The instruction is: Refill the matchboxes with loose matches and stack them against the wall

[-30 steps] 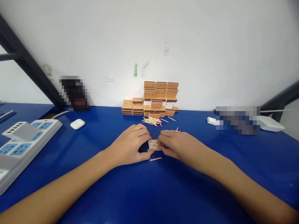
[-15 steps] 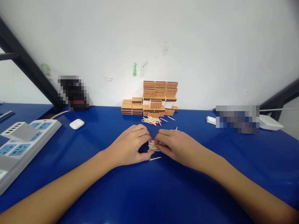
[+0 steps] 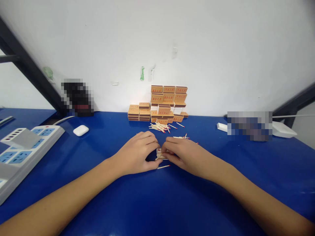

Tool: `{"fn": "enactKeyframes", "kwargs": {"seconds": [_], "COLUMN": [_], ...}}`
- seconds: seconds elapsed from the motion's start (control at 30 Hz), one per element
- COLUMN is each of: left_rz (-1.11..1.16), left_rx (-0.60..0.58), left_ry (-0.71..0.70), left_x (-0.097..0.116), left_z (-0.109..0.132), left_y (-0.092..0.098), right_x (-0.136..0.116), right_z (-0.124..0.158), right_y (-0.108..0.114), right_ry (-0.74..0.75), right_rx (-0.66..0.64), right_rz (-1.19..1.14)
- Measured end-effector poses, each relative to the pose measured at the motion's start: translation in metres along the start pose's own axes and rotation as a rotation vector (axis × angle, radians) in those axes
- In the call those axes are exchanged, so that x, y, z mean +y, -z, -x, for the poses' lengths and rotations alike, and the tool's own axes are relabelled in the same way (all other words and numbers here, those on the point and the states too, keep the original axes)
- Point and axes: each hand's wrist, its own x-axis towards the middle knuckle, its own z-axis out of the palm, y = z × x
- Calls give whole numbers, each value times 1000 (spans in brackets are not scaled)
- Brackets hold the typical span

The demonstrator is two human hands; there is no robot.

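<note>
Head view: both arms reach out over the blue counter, and the hands meet near its middle. The left hand lies knuckles up, its fingers curled narrow, with the thumb tip against the left end of a small tray of matches. It has not moved in the last second.

The right hand has. It has slid left across the tray, and its fingers, also bent close, now cover most of the tray. A second ago a good part of the pale card showed between the hands; now only a sliver does. So the tray sits flat on the counter, pinched from both ends. I'd judge the work on it is mid-step, with the grip tightening rather than letting go. What the fingertips do underneath is hidden.

One match lies loose just in front of the hands, where it was before. Beyond them is a heap of matches, and behind that are boxes stacked against the wall. A power strip and a white case sit well off to the left.
</note>
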Motion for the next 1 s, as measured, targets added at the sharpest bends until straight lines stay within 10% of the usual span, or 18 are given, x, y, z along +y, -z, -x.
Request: {"fn": "enactKeyframes", "kwargs": {"seconds": [1.0], "left_rz": [-7], "left_rx": [-33], "left_ry": [25], "left_x": [0], "left_z": [0], "left_y": [0], "right_x": [-5], "right_z": [2], "right_y": [6], "right_ry": [10], "right_rx": [10], "right_rz": [-94]}}
